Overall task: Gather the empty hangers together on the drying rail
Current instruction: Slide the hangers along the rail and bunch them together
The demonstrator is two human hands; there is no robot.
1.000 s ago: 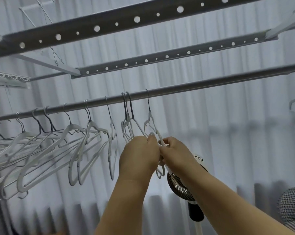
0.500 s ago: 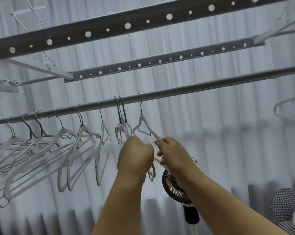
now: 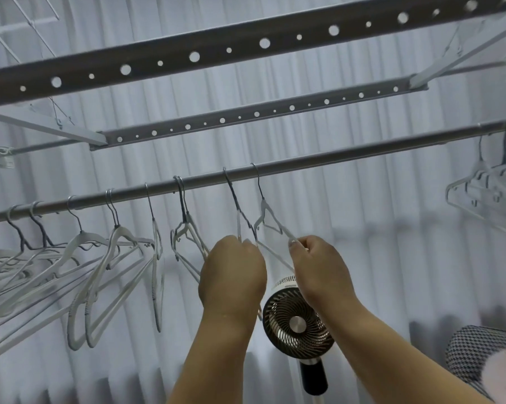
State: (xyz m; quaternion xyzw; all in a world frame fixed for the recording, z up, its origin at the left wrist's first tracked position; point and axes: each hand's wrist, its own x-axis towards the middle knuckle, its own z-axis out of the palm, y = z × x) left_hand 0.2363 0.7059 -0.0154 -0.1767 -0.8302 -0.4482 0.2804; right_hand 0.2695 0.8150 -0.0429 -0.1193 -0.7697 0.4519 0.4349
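we look up at a round drying rail [image 3: 347,154] that runs across the view, rising toward the right. our left hand [image 3: 232,275] is raised below it, fingers curled round the lower wire of a pale hanger [image 3: 240,225] whose dark hook sits on the rail. our right hand [image 3: 321,269] is just beside it, thumb and fingers pinching the sloping arm of the next hanger to the right [image 3: 267,217], whose hook also rests on the rail. the two held hangers hang near each other but their hooks are apart.

to the left of our left hand a pair of hangers [image 3: 187,228] hangs with hooks touching. further left a single hanger [image 3: 157,258] hangs edge-on, then a loose row of pale hangers [image 3: 80,266] tilts and overlaps toward the left edge, hooks spread along the rail. at the far right a separate cluster of hangers [image 3: 484,188] hangs well apart from the rest.

above the rail we note two perforated bars [image 3: 246,115]. behind everything hangs a white pleated curtain [image 3: 377,214]. a small round fan [image 3: 296,322] on a dark stand sits below our hands, and a houndstooth-patterned object [image 3: 473,351] shows at the lower right.
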